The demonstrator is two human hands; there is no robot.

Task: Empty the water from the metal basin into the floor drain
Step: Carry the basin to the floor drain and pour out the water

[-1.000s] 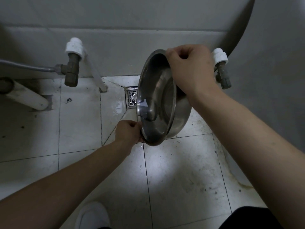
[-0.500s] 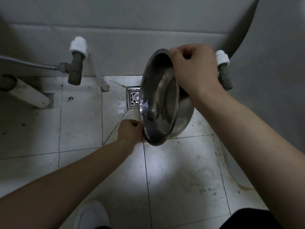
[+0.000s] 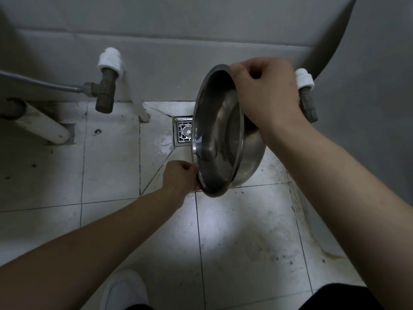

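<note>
- The basin [image 3: 218, 130] is held in the air above the far edge of the floor [image 3: 245, 231], close to the wall [image 3: 178, 52].
- The basin is tilted steeply onto its side. Its opening faces left, and its outer bottom faces right.
- The left hand [image 3: 181, 176] pinches the near rim of the basin at the lower left, with its fingers curled round the edge.
- The right hand [image 3: 266, 92] grips the far rim from above. Its fingers curl over the edge and its palm lies against the outer wall.
- The drain [image 3: 182, 130] is a square metal grate set in the floor just short of the wall. In this view the left rim of the basin covers the right part of the drain.
- A dark patch shows on the inner wall near the left rim. It cannot be told whether this is water.
- The tile just left of the drain carries a wet-looking mark.
- A valve [image 3: 107, 86] with a white cap projects from the wall at the left, and a hose [image 3: 40, 82] joins it from the left edge.
- A second valve [image 3: 306, 95] with a white cap sits just behind the right wrist.
- A white pipe [image 3: 38, 124] meets the floor at the far left corner.
- A white shoe [image 3: 124, 287] rests on the near edge of the floor.
</note>
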